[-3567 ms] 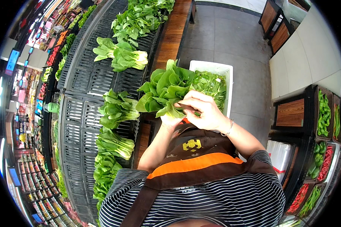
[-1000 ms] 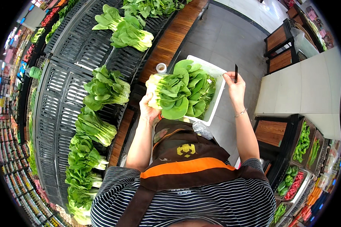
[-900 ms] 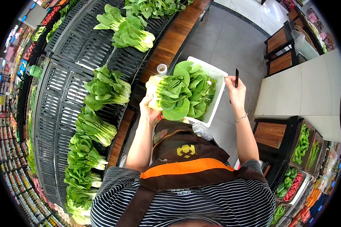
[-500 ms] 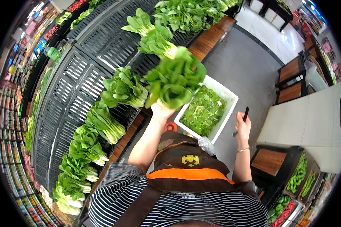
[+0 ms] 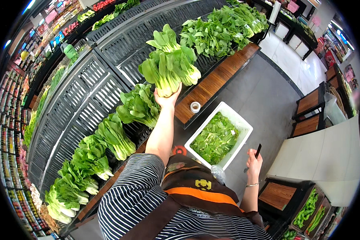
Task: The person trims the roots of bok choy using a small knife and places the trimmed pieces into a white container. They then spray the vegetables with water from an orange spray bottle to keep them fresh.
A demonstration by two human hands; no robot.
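My left hand (image 5: 167,98) is wrapped round the pale stem end of a bunch of bok choy (image 5: 159,74), its broad green leaves pointing away from me. The bunch rests over the black slatted rack (image 5: 82,78), against another bok choy bunch (image 5: 187,66). Just nearer along the rack lies a leafy green bunch (image 5: 138,105), apart from my hand. Off to the right, my right hand (image 5: 253,162) is closed round a narrow black tool (image 5: 258,150); its kind cannot be made out. A white foam box (image 5: 244,134) of loose green leaves (image 5: 215,138) stands between my arms.
Several leafy bunches (image 5: 115,138) line the rack's near edge. Further along are dark green leaves (image 5: 212,34). A small round container (image 5: 195,107) sits on the wooden ledge (image 5: 218,82). Wood-panelled stands (image 5: 278,195) and crates of peppers (image 5: 306,208) flank the right side.
My left hand has carried the bok choy away from above the box, leftward and forward onto the rack beside the other bunch. My right hand keeps its black tool and is slightly lower.
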